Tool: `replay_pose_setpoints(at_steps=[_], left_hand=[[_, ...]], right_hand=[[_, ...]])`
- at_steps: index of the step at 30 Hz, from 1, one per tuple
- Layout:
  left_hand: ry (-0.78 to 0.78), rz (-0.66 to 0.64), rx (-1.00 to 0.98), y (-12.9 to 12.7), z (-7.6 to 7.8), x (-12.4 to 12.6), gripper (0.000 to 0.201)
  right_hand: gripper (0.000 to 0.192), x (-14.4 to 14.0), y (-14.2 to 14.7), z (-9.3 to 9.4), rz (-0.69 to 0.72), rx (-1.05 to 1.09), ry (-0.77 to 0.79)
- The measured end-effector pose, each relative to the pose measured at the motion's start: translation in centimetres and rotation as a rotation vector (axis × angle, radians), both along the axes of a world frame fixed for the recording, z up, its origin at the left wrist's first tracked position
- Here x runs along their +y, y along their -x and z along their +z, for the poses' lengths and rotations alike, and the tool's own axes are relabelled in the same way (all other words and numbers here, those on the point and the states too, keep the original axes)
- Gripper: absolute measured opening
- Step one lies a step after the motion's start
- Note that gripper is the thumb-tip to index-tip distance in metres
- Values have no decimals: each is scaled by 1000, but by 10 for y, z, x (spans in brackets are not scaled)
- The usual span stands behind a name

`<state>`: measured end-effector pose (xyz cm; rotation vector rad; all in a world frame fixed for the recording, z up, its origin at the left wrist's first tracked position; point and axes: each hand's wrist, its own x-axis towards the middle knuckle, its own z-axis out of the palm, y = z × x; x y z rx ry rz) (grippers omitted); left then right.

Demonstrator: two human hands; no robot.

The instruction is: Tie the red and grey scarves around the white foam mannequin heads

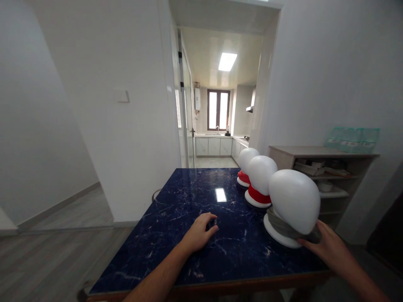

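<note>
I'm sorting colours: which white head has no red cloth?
The nearest white head, by the right hand: its cloth looks greyish. The middle head and farthest head have red.

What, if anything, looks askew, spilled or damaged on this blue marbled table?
The nearest glossy white egg-shaped form appears to lean toward the right hand, more than the middle form and farthest form, though lens distortion may exaggerate this. No spill or damage stands out.

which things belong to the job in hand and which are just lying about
Job:
nearest white form with grey cloth, right hand at it
two white forms with red cloth
blue table

Lying about:
bottles on shelf unit
shelved things
</note>
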<state>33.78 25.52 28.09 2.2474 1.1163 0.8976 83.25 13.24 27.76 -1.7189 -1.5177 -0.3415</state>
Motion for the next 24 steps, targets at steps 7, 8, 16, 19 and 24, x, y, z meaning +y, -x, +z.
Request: replay_pose_setpoints(at_steps=[7, 8, 16, 19, 24], left_hand=[[2, -33, 116, -4, 1, -5, 49], [13, -52, 127, -5, 3, -4, 53], [5, -171, 239, -14, 25, 30, 66], [-77, -159, 199, -13, 22, 47, 64], [-65, -261, 186, -4, 8, 54, 88]], right_hand=[[27, -33, 138, -23, 227, 29, 132], [26, -22, 160, -17, 306, 28, 160], [58, 129, 253, 18, 644, -165, 397], [67, 163, 279, 8, 787, -215, 427], [70, 174, 295, -8, 976, -174, 359]])
